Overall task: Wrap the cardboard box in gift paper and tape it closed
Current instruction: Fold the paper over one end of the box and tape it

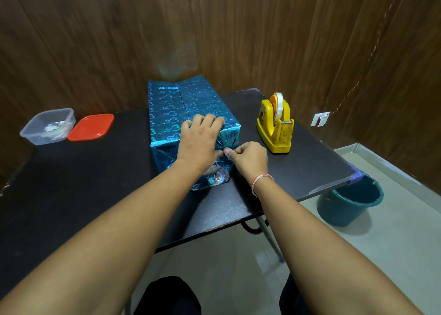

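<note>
Two hands are at work on the near end of the box (191,109), which lies at the table's (71,195) centre, long axis running from 12 to 6 o'clock, already covered on top in blue foil paper (164,114) with a seam down the middle. The left hand (199,140) is laid over the near top edge, fingers curled over the top and pressing the paper down; the right hand (248,158) is at 3 o'clock of it, thumb and forefinger pinching a fold of paper at the near right corner. A loose flap (210,179) is left on the table at 6 o'clock of the box, untaped.

The foil is judged thin, slippery and quick to crease or spring open, so folds are best held flat by pressure until taped; the box beneath is judged light and stiff, best steadied from the top. The far end stands open.

At 3 o'clock a yellow dispenser (274,128) with a tape roll is placed near the box. At 9 o'clock, well apart, a clear tub (31,131) holds pale scraps, too blurred to name; its red lid (91,126) lies just beside it. A dark bucket (346,207) stands on the floor at 4 o'clock, contents not visible
</note>
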